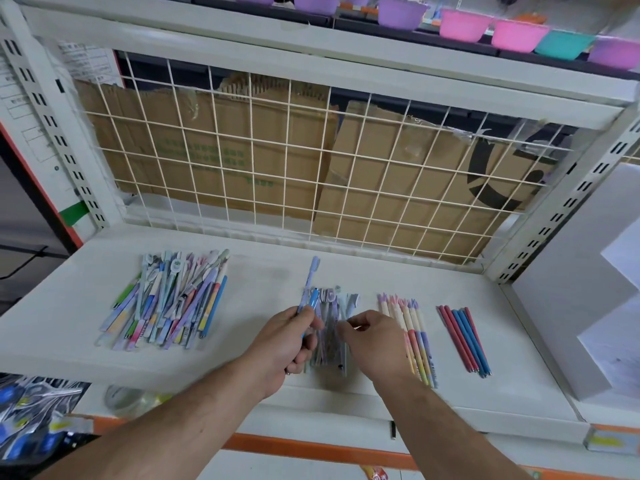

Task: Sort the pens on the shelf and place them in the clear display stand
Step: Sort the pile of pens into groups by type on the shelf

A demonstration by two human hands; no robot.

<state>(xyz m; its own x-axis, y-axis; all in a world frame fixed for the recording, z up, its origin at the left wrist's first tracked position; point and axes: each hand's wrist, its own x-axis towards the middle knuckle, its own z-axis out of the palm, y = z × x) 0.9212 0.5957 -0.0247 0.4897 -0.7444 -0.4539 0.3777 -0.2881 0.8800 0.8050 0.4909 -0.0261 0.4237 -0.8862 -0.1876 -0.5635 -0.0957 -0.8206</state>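
A large mixed heap of pens (169, 306) lies on the left of the white shelf (263, 271). In the middle lies a blurred bunch of pale purple pens (330, 327). My left hand (291, 344) is closed around two pens (310, 289), a pale purple one and a blue one, pointing up and away. My right hand (374, 344) rests fingers-down on the middle bunch; whether it pinches a pen is hidden. To its right lie a row of cream and pastel pens (412, 327) and a row of red and blue pens (464, 334). No clear display stand is visible.
A white wire grid (311, 161) backs the shelf, with cardboard behind it. Purple, pink and teal bowls (485, 26) stand on the shelf above. White boxes (588, 292) stand at the right. Packaged goods (34, 420) hang below the shelf on the left.
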